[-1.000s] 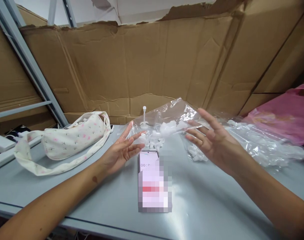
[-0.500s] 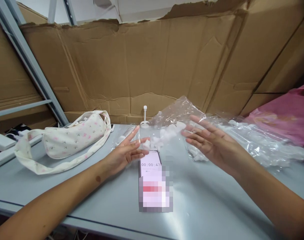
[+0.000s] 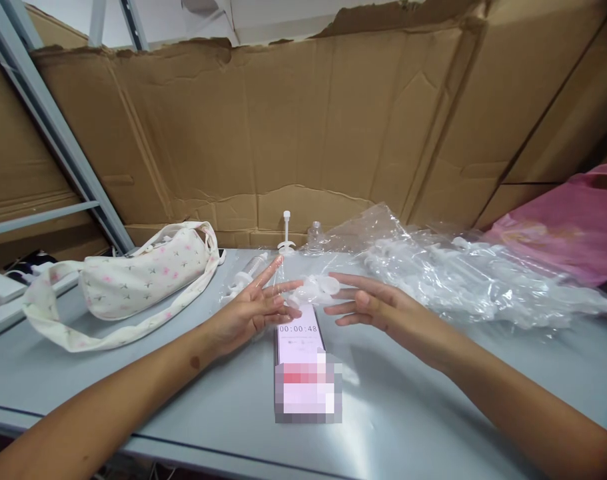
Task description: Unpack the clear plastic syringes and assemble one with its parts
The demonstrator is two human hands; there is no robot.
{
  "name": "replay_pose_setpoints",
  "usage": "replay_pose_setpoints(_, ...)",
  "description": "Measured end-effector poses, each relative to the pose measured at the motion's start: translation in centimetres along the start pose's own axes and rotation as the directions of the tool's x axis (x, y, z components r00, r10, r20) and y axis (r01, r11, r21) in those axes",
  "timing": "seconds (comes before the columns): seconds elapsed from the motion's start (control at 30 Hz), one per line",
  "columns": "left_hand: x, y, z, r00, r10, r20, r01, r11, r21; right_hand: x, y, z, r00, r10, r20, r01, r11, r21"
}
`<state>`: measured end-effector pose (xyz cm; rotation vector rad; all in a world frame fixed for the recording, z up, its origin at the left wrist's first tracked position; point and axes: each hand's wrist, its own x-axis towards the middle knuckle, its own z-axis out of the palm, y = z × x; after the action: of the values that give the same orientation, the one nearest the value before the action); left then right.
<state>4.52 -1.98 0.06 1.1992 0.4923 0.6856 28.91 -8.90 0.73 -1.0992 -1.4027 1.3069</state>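
Your left hand lies low over the grey table with its fingers spread wide and holding nothing. Your right hand is just across from it, also flat and wide, and also without any thing in it. Between the fingertips of both hands there is a small heap of white plastic caps; the tips of your left fingers seem to touch it, but for the right fingers you cannot tell if they touch or only are close. Just under your fingers lies a phone, its screen up and showing a timer. Beyond your left fingertips a syringe rests on the table. To the outer side of your right fingers spreads a clear plastic bag, and far to the outer side of your left hand lies a flowered cloth bag
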Motion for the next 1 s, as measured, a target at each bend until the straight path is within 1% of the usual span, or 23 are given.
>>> replay_pose_setpoints(0.13, 0.0, 0.0, 0.2, 0.999, -0.042, 0.009, 0.041, 0.998, 0.037, 0.2, 0.3, -0.1, 0.992, 0.029, -0.124, -0.02, 0.997, 0.068)
replay_pose_setpoints(0.23, 0.0, 0.2, 0.3, 0.998, -0.055, -0.013, 0.056, 0.998, 0.04, 0.5, 0.4, -0.3, 0.983, 0.03, -0.179, -0.012, 0.995, 0.101)
replay_pose_setpoints(0.33, -0.1, 0.2, 0.4, 0.999, -0.037, -0.019, 0.037, 0.999, 0.034, 0.6, 0.4, -0.4, 0.982, 0.017, -0.19, 0.006, 0.993, 0.118)
replay_pose_setpoints(0.47, -0.1, 0.3, 0.3, 1.0, 0.002, 0.0, -0.002, 0.998, 0.059, 0.4, 0.1, -0.5, 0.978, 0.02, -0.209, 0.008, 0.991, 0.133)
replay_pose_setpoints(0.63, 0.6, 0.7, -0.1, 0.999, 0.046, -0.005, -0.045, 0.994, 0.098, 0.8, -0.1, -0.9, 0.973, 0.006, -0.23, 0.038, 0.981, 0.189)
replay_pose_setpoints(0.83, 2.1, 0.5, -1.5, 0.996, 0.08, -0.023, -0.077, 0.99, 0.121, 1.7, 0.4, -1.6, 0.961, 0.025, -0.275, 0.045, 0.968, 0.247)
replay_pose_setpoints(1.0, 2.8, 0.1, -2.6, 0.998, 0.058, -0.037, -0.054, 0.993, 0.103, 1.9, 0.4, -1.9, 0.953, 0.022, -0.302, 0.058, 0.966, 0.253)
